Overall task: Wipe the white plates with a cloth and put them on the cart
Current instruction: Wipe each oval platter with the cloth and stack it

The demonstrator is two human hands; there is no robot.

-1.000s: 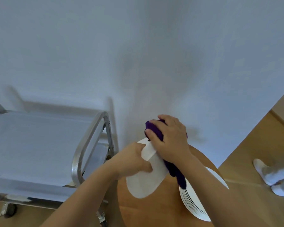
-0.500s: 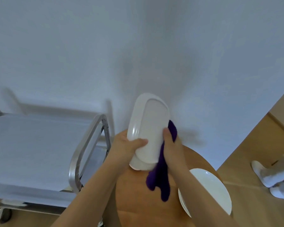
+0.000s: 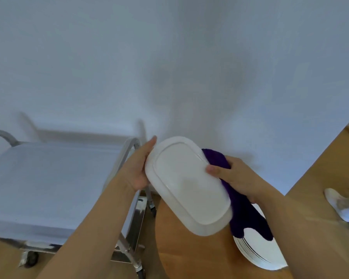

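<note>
The left hand (image 3: 138, 170) holds the oblong white plate (image 3: 186, 184) by its left long edge, with the fingers stretched up along the rim and the palm against it. The right hand (image 3: 237, 177) grips the opposite long edge, the thumb pressing on the face turned to the viewer and the other fingers hidden behind, together with a purple cloth (image 3: 242, 200). The plate is up in the air, tilted, above the far left part of a round wooden table (image 3: 189, 256). It is smooth and glossy, a rounded rectangle in shape, and the side that we see has a raised ridge running parallel to the rim, so it seems to be the underside. The cloth looks soft and fuzzy, very dark purple; it is bunched behind the upper right edge of the plate and hangs down from under the right hand in a long loose fold.

Under the hanging end of the cloth a stack of round white plates (image 3: 256, 250) sits at the right edge of the table, its thin rims showing as fine stacked lines. Left of the table stands a metal cart (image 3: 54, 184) with curved tubular handles, a flat pale top shelf and small wheels. Behind is a plain white wall (image 3: 169, 57), and the floor (image 3: 320, 178) is light wood.
</note>
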